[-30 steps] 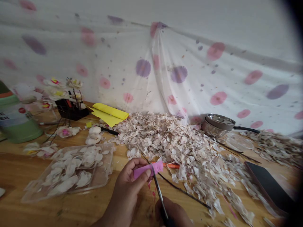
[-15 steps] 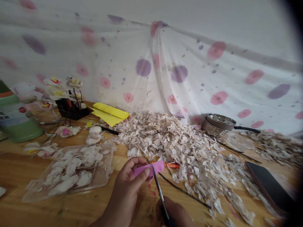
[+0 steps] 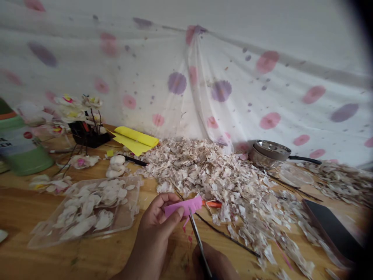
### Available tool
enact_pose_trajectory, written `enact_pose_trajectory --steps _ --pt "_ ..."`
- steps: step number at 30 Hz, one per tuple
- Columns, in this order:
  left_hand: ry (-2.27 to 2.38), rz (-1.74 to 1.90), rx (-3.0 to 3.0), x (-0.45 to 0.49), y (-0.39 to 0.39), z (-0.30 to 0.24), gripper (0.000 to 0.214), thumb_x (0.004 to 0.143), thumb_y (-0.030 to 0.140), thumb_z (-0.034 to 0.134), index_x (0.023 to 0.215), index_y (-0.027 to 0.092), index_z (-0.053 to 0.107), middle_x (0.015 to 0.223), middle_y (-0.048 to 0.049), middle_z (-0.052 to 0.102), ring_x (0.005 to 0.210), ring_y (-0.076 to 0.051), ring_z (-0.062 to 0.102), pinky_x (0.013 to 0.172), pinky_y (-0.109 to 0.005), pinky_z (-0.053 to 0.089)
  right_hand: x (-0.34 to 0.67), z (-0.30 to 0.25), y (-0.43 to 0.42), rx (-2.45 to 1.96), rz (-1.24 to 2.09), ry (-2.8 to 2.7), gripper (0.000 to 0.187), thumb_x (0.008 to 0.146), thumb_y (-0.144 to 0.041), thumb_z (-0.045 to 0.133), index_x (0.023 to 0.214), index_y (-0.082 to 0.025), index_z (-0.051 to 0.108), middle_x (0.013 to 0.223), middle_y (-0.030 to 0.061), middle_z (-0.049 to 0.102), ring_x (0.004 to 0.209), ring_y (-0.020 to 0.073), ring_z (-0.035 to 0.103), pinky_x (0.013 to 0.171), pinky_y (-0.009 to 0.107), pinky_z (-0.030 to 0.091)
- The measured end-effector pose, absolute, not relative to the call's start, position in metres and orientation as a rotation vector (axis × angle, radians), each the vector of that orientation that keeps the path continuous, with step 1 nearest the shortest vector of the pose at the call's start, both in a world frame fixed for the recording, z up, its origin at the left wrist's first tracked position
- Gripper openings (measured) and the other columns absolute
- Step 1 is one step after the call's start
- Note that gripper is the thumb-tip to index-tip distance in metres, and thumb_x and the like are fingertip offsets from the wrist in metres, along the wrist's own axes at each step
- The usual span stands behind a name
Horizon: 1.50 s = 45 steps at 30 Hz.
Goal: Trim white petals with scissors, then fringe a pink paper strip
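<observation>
My left hand (image 3: 163,221) pinches a strip of pink-purple paper (image 3: 186,205) between thumb and fingers. Its right end and edge look cut into a fringe. My right hand (image 3: 215,262), low in the view, is closed round the dark handles of a pair of scissors (image 3: 198,235). The blade tips lie at the lower edge of the paper, just right of my left thumb. Small pink scraps (image 3: 190,238) are on the wooden table below. Behind the paper lie an orange object (image 3: 213,204) and a thin dark twig (image 3: 227,234).
A large heap of pale dried flakes (image 3: 201,167) spreads behind my hands. To the left are a clear tray (image 3: 125,219) of white petals, yellow paper (image 3: 136,138), flowers (image 3: 70,109) and a green jar (image 3: 26,151). A metal pan (image 3: 271,151) and a phone (image 3: 329,229) lie right.
The scissors have drawn back slightly from across the paper, so their tips now lie at its lower edge. My left hand holds the paper almost unmoved.
</observation>
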<state>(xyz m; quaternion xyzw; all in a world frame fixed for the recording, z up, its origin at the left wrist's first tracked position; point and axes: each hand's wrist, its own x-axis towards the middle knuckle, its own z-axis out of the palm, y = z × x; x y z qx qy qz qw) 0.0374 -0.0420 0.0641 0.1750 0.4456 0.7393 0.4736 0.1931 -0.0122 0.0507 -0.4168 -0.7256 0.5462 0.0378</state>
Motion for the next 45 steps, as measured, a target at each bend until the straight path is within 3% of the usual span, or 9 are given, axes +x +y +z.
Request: enact_pose_trajectory --steps 7,16,20,23,25,29,36,39,45 --pt "1.147 1.738 0.605 0.037 -0.042 0.056 0.018 0.064 0.028 0.082 0.072 0.020 0.068 0.069 0.0026 0.070 0.068 -0.012 0.061 0.065 -0.020 0.046 0.190 0.020 -0.012 -1.351 1.570 -2.231 0.021 0.064 -0.040 0.051 0.066 -0.024 0.038 0.060 -0.0022 0.041 0.062 0.0189 0.047 0.058 0.028 0.040" --pt "1.185 1.722 0.559 0.040 -0.039 0.061 0.021 0.059 0.028 0.083 0.071 0.019 0.068 0.067 0.0020 0.068 0.068 -0.014 0.061 0.067 -0.022 0.047 0.190 0.052 -0.013 -1.408 1.691 -2.253 0.025 0.066 -0.044 0.054 0.070 -0.024 0.039 0.065 -0.0019 0.044 0.065 0.0183 0.043 0.062 0.030 0.035" --pt "1.188 1.720 0.558 0.042 -0.041 0.064 0.021 0.058 0.027 0.083 0.071 0.019 0.068 0.066 0.0023 0.068 0.067 -0.013 0.060 0.065 -0.022 0.046 0.187 0.057 -0.012 -1.371 1.709 -2.228 0.047 0.059 -0.067 0.055 0.070 -0.024 0.039 0.065 -0.0021 0.042 0.066 0.0188 0.042 0.064 0.032 0.035" --pt "1.178 1.727 0.565 0.042 -0.042 0.065 0.020 0.058 0.027 0.082 0.070 0.019 0.068 0.066 0.0023 0.068 0.066 -0.014 0.060 0.065 -0.022 0.046 0.187 0.059 -0.011 -1.332 1.733 -2.242 0.074 0.042 -0.091 0.046 0.072 -0.024 0.039 0.067 -0.0008 0.043 0.065 0.0194 0.042 0.063 0.033 0.035" --pt "1.168 1.730 0.570 0.042 -0.042 0.064 0.019 0.059 0.027 0.082 0.070 0.019 0.068 0.066 0.0024 0.067 0.067 -0.013 0.060 0.065 -0.022 0.046 0.187 0.059 -0.012 -1.310 1.704 -2.247 0.082 0.037 -0.098 0.041 0.072 -0.024 0.039 0.067 -0.0005 0.043 0.066 0.0196 0.042 0.064 0.034 0.035" --pt "1.173 1.731 0.561 0.042 -0.042 0.064 0.021 0.060 0.027 0.082 0.073 0.019 0.068 0.067 0.0024 0.068 0.067 -0.013 0.060 0.065 -0.022 0.046 0.191 0.056 -0.013 -1.223 1.658 -2.220 0.085 0.039 -0.102 0.038 0.071 -0.024 0.039 0.067 -0.0011 0.044 0.066 0.0189 0.043 0.064 0.032 0.036" --pt "1.168 1.728 0.543 0.041 -0.041 0.064 0.021 0.060 0.026 0.082 0.073 0.018 0.067 0.067 0.0024 0.068 0.068 -0.014 0.061 0.066 -0.023 0.046 0.199 0.042 -0.012 -1.155 1.697 -2.229 0.086 0.046 -0.099 0.045 0.084 -0.022 0.050 0.077 0.0034 0.058 0.071 0.0211 0.051 0.065 0.031 0.039" --pt "1.160 1.730 0.537 0.041 -0.042 0.065 0.020 0.061 0.026 0.082 0.073 0.019 0.067 0.068 0.0022 0.068 0.069 -0.015 0.061 0.068 -0.024 0.047 0.203 0.041 -0.013 -1.069 1.662 -2.230 0.086 0.055 -0.099 0.040 0.087 -0.021 0.055 0.085 0.0059 0.062 0.076 0.0223 0.054 0.069 0.031 0.042" --pt "1.160 1.723 0.531 0.042 -0.043 0.066 0.021 0.061 0.027 0.083 0.074 0.019 0.067 0.069 0.0020 0.069 0.070 -0.015 0.062 0.068 -0.024 0.047 0.203 0.035 -0.012 -1.049 1.625 -2.263 0.082 0.057 -0.097 0.043 0.083 -0.021 0.055 0.076 0.0039 0.059 0.071 0.0213 0.052 0.065 0.030 0.042"
